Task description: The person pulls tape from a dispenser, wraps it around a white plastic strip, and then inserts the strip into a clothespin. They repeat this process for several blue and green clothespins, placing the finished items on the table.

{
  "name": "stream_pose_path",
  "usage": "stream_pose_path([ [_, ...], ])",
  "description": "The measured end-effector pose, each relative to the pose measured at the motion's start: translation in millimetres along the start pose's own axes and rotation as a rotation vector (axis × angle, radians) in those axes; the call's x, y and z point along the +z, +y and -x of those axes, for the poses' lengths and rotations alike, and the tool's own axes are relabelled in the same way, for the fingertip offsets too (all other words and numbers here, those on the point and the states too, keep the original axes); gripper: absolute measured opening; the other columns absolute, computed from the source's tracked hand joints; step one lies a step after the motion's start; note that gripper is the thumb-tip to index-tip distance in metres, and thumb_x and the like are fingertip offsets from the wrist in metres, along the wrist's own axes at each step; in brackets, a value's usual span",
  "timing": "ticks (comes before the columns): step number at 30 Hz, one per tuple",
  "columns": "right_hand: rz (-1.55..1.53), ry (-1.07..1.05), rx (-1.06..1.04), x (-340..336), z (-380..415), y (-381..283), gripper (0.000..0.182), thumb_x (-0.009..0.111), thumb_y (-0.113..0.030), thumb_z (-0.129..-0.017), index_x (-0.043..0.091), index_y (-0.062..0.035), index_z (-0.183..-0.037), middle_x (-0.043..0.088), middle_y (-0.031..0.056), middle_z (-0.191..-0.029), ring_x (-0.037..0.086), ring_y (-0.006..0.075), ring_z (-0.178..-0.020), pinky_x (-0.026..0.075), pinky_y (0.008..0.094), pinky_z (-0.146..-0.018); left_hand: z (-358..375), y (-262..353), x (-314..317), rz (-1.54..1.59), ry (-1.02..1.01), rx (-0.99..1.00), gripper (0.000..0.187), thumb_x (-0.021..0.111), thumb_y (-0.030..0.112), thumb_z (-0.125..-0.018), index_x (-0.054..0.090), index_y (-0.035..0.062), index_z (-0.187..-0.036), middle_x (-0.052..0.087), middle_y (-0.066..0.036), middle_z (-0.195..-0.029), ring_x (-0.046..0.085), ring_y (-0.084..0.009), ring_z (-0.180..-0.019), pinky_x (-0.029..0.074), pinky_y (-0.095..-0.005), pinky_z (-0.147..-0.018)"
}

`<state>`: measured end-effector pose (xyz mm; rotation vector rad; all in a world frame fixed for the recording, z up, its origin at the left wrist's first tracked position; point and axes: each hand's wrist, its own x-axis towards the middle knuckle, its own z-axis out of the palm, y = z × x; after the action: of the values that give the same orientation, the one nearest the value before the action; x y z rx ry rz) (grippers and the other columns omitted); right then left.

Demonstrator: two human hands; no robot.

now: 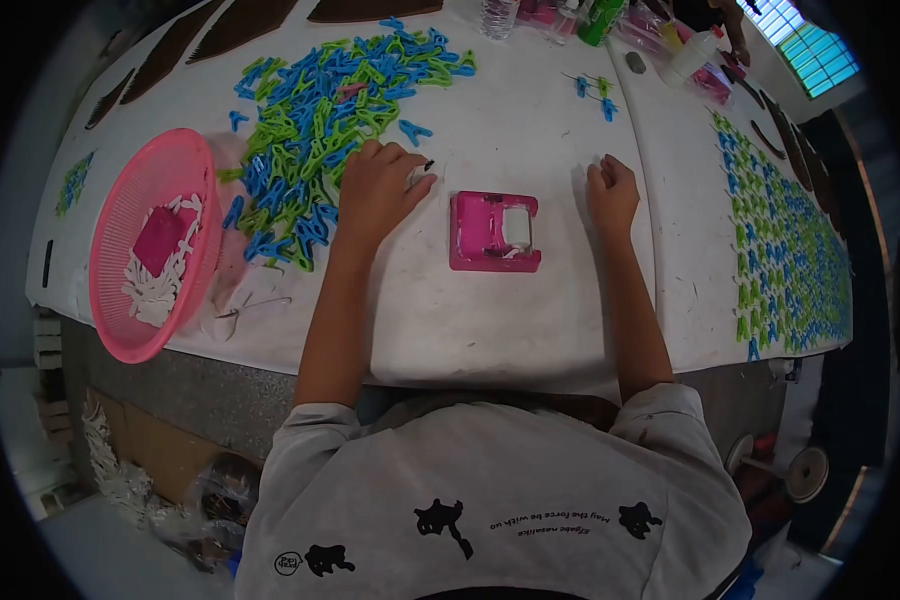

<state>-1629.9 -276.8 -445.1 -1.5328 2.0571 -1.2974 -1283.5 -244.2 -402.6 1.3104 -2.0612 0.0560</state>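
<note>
My left hand (378, 190) rests at the right edge of a heap of blue and green plastic clips (315, 130) that look like clothespins. Its thumb and index finger curve toward each other around a small dark piece (429, 164). Between my hands sits a bright pink plastic holder (475, 235) with a white block (517, 228) in its right part. My right hand (613, 198) is to the right of this holder, fingers curled closed; I cannot tell what, if anything, is inside them.
A pink basket (103, 250) with white strips stands at left. Several clips (608, 108) lie in a small group beyond my right hand. Rows of joined clips (785, 250) cover the right table. A clear bottle (498, 18) and a green container (602, 20) stand at the back.
</note>
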Motion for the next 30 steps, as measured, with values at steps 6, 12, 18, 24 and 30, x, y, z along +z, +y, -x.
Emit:
stream_pose_path([
  [6, -0.146, 0.03, -0.026, -1.8, 17.0, -3.2, 0.038, 0.064, -0.014, -0.089, 0.059, 0.0069, -0.12, 0.061, 0.0215, -0.12, 0.063, 0.0281, -0.11, 0.051, 0.0347, -0.094, 2.0, 8.6, 27.9, -0.308, -0.121, -0.214, 0.02, 0.073, 0.027, -0.079, 0.073, 0.0115, -0.092, 0.066, -0.004, -0.089, 0.056, -0.0251, -0.094, 0.043, -0.0399, -0.082],
  [12, -0.077, 0.059, -0.641, -21.4, 28.8, -50.9, 0.024, 0.065, -0.003, -0.085, 0.068, -0.0044, -0.109, 0.065, 0.0117, -0.106, 0.062, 0.0238, -0.093, 0.052, 0.0342, -0.079, -4.0, 7.5, 15.1, 0.197, -0.026, -0.071, 0.01, 0.07, 0.016, -0.083, 0.068, 0.0072, -0.088, 0.064, -0.006, -0.086, 0.058, -0.0257, -0.088, 0.045, -0.0396, -0.079],
  [18, -0.023, -0.316, -0.908, -27.9, 55.6, -121.6, 0.026, 0.074, -0.002, -0.077, 0.072, -0.0084, -0.102, 0.068, 0.0022, -0.098, 0.057, 0.0175, -0.097, 0.05, 0.0327, -0.075, 0.1, 45.9, 1.1, 0.547, 0.0, 0.118, 0.011, 0.07, 0.006, -0.086, 0.067, 0.0038, -0.096, 0.064, -0.008, -0.085, 0.062, -0.022, -0.081, 0.05, -0.0321, -0.069],
  [24, -0.059, -0.562, -0.784, -32.3, 62.8, -119.3, 0.026, 0.077, -0.003, -0.073, 0.073, -0.0102, -0.098, 0.068, 0.0003, -0.084, 0.059, 0.0167, -0.085, 0.05, 0.0315, -0.071, 3.8, 71.5, 9.1, 0.693, 0.157, 0.124, 0.023, 0.075, 0.004, -0.081, 0.07, 0.0058, -0.104, 0.068, -0.007, -0.09, 0.066, -0.0177, -0.075, 0.053, -0.0273, -0.066],
  [30, -0.126, -0.543, -0.65, -31.8, 64.1, -111.0, 0.019, 0.076, -0.003, -0.074, 0.072, -0.0083, -0.092, 0.067, 0.0028, -0.083, 0.06, 0.0172, -0.079, 0.049, 0.0296, -0.066, 3.4, 81.1, 14.6, 0.706, 0.22, 0.076, 0.021, 0.075, 0.006, -0.081, 0.07, 0.0075, -0.101, 0.069, -0.006, -0.093, 0.068, -0.017, -0.078, 0.056, -0.0273, -0.068],
])
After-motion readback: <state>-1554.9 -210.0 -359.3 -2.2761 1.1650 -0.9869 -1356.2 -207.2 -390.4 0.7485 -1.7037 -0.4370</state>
